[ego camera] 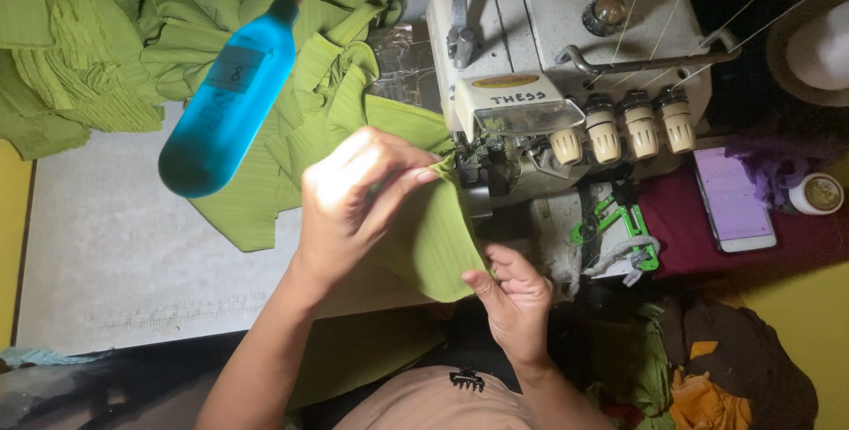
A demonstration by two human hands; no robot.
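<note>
Green ribbed cloth [433, 235] (one piece) pinched by left hand [363, 191], right hand [513, 293]; three tension knobs [641, 134].

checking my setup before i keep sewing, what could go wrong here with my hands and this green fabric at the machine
1. The left hand pinches the green fabric right beside the presser foot area; its fingers could get nicked.
2. The loose fabric pile behind could drag or feed in unevenly.
3. The right hand grips only the lower edge, so the seam may drift.
</note>
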